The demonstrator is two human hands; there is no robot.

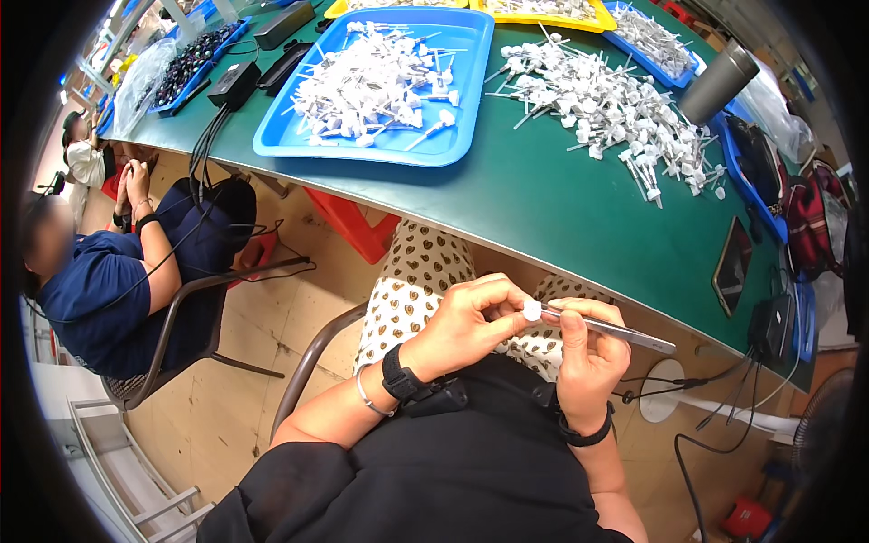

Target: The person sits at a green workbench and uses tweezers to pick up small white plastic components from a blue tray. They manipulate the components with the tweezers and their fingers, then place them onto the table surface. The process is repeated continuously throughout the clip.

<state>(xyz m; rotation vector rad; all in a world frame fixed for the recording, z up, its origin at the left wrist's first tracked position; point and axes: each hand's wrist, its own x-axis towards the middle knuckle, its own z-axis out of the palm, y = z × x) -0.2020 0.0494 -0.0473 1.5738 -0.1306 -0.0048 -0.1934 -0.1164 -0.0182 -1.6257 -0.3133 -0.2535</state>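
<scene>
In the head view, the person's two bare hands meet over the lap, just off the near edge of the green bench [525,195]. The left hand [472,314] has its thumb and forefinger pinched together on a small white piece [532,310], which is held in the air in front of the near edge. The right hand [590,357] grips metal tweezers [629,335] between thumb and bent fingers, their narrow end reaching the white piece and their broad end pointing right; whether the tips clamp it, I cannot tell.

On the bench, a large blue tray [394,156] full of white stemmed parts lies by the near edge, left of the hands. To its right, a loose heap [597,100] of similar parts spreads across the bare top toward the right edge, where a grey cylinder [720,83] stands beside it. A phone [731,265] lies toward the near right corner, with a black box [769,326] closer to that corner. A yellow tray [608,20] sits toward the far edge. Left of the person, a seated co-worker [100,294] wears dark blue.
</scene>
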